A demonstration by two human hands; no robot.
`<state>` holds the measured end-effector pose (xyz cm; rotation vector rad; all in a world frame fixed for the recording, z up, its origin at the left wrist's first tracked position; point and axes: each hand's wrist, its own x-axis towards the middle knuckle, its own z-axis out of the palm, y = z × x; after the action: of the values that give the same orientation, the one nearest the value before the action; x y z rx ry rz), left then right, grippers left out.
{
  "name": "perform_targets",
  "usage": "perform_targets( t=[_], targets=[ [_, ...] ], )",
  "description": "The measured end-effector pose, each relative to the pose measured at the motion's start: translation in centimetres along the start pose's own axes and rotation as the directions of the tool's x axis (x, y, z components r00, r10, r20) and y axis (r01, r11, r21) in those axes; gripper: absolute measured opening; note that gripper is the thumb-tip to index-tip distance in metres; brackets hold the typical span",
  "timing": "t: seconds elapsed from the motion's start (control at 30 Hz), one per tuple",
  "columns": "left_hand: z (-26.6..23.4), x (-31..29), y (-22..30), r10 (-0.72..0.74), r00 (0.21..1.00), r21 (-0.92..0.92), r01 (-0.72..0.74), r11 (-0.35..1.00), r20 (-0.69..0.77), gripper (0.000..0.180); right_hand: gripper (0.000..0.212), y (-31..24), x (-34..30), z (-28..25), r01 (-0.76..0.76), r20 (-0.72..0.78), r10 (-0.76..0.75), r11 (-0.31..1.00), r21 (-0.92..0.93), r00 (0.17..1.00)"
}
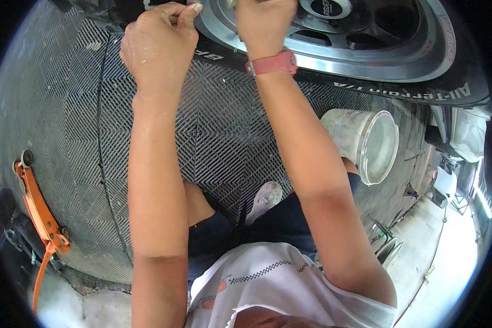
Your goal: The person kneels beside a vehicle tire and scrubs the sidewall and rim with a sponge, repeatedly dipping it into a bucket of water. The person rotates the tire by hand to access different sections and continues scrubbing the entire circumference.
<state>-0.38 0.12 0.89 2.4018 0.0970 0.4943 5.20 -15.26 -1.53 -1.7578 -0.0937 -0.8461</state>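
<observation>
A large wheel fills the top of the view, with a black tire (421, 96) carrying white raised lettering around a silver rim (377, 72). My left hand (161, 41) is at the tire's left side, fingers curled and thumb pressed toward them. Wet spots show on its back; whatever it grips, if anything, is hidden. My right hand (267, 24) lies over the rim, slightly blurred and closed. A small pale greenish bit (232, 3) shows beside it at the top edge, too little to name. A red wristwatch (272, 64) is on my right wrist.
A whitish bucket (347, 127) lies tipped or leans by my right forearm, its opening facing right. An orange floor jack (40, 205) stands at the far left on the dark ribbed floor mat (224, 120). My shoe (265, 199) is below, between my arms.
</observation>
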Motion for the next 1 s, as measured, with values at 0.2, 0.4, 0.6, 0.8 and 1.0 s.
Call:
perform_targets(
  t=[0.2, 0.4, 0.6, 0.8, 1.0],
  targets=[
    [0.6, -0.1, 0.4, 0.032, 0.999, 0.056, -0.031, 0.998, -0.019, 0.036, 0.025, 1.2, -1.9, -1.0, 0.15, 0.153, -0.104, 0.933, -0.327, 0.983],
    [-0.3, 0.0, 0.5, -0.032, 0.999, 0.041, 0.033, 0.999, -0.011, 0.036, 0.026, -2.9, 1.0, 0.2, -0.086, -0.017, 0.087, 0.995, 0.052, 0.996],
    [0.5, 0.0, 0.6, -0.016, 1.0, -0.018, 0.016, 1.0, -0.025, 0.026, 0.054, 4.4, -4.1, -1.3, -0.146, 0.148, 0.223, 0.901, -0.408, 0.964],
    [0.6, 0.0, 0.0, 0.027, 0.998, 0.022, -0.026, 0.999, -0.054, 0.028, 0.038, -3.2, -4.6, -1.3, -0.2, -0.247, 0.18, 0.978, -0.056, 0.952],
    [-1.4, 0.9, -1.3, 0.185, 0.976, -0.1, -0.174, 0.98, 0.112, 0.023, 0.045, -8.3, -3.4, 4.0, 0.026, -0.203, 0.055, 0.927, 0.374, 0.978]
  ],
)
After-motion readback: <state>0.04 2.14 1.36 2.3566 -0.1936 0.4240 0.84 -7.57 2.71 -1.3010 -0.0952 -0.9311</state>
